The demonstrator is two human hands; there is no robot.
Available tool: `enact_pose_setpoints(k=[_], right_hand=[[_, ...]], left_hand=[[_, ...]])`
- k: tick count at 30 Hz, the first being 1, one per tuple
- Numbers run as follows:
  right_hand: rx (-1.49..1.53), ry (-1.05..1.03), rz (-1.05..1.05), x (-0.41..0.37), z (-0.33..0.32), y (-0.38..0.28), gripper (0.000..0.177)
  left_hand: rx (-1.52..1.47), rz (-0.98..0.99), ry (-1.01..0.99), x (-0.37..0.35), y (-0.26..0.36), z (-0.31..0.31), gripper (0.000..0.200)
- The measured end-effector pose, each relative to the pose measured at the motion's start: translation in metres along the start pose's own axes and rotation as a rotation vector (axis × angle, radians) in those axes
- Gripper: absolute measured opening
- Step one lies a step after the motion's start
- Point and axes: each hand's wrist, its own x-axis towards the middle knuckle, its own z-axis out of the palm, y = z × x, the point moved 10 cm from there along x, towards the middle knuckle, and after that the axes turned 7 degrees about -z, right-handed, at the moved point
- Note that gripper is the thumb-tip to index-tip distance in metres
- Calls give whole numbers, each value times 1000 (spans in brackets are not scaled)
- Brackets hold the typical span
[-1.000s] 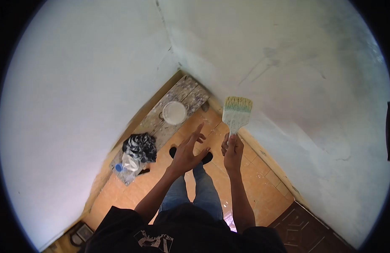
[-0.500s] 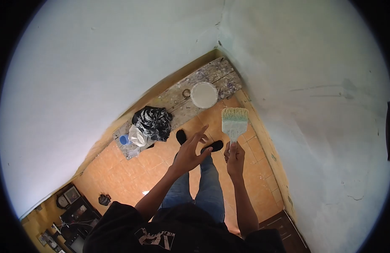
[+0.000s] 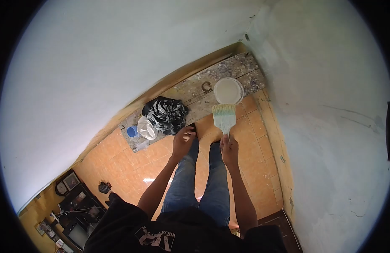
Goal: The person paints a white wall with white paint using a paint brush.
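My right hand (image 3: 229,151) grips the handle of a wide paintbrush (image 3: 224,119), bristles upward. Its bristles are cream at the tips and pale green lower down, and paint coats the body. Just beyond the bristles, a round tub of whitish paint (image 3: 228,91) stands on a paint-spattered plank bench (image 3: 199,95). Loosely curled and holding nothing, my left hand (image 3: 183,141) hovers above my legs, nearest to a black, paint-smeared plastic bag (image 3: 165,114) on the bench.
On the bench also lie a white bag (image 3: 147,127), a blue cup (image 3: 132,131) and a ring-shaped mark or object (image 3: 207,87). Pale walls meet at a corner beyond it. Orange tiles (image 3: 115,162) cover the floor; dark furniture (image 3: 79,208) stands at lower left.
My view has shifted, so the bench and tub appear farther right. The paintbrush has moved left, closer to the tub in view. My left hand's spread fingers have curled inward. My feet have moved.
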Motion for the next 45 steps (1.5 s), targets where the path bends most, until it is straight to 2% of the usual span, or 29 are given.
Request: enact_pose_setpoints(k=[1,4,5,7,9,13,16,19,22,26,29,32,35,37,39,41,42,45], right_hand=[[-28,-30,-5,3,9,9,41],[-110,-109,-9,14,30,31,42],[-133,-132,2,18,39,36,42],[-214,-160,-4,26,52,53,42],[-327,-177,-44,41,65,76,42],[-359,-219,-32,74,86,117,43],[-386,-227,-100,97,95,123,45],[-402,-282,95,108,96,128,46],[-326,-270,148,112,96,128,46],[-385,-212,-6,121,88,136,42],[-345,-198,-46,123,88,119,40],[-244,-179,-54,123,90,83,37],[-184,-140,-116,126,95,53,33],[-148,-128,-107,128,98,45,35],[-188,-167,-96,130,100,50,37],[-211,-208,-53,134,104,63,39],[-214,-229,-14,136,105,74,40],[-285,-304,-1,145,116,113,44]], left_hand=[[-38,-75,51,9,-32,-6,39],[36,-127,495,29,-139,-45,49],[87,-181,537,32,-156,-52,60],[154,-266,659,40,-175,-65,63],[205,-272,601,54,-172,-61,63],[214,-257,578,79,-177,-51,59],[290,-205,632,92,-176,-42,45],[285,-50,640,91,-160,-37,30],[168,37,593,96,-155,-29,22],[99,113,537,111,-140,-9,18],[-5,115,442,127,-130,19,17],[36,160,418,136,-81,40,17],[-137,196,224,134,-24,62,16],[-158,316,93,137,-29,89,18],[-203,317,25,136,-40,97,22],[-269,204,13,123,-55,91,27],[-393,111,26,119,-72,86,28],[-317,-88,209,103,-132,45,24]])
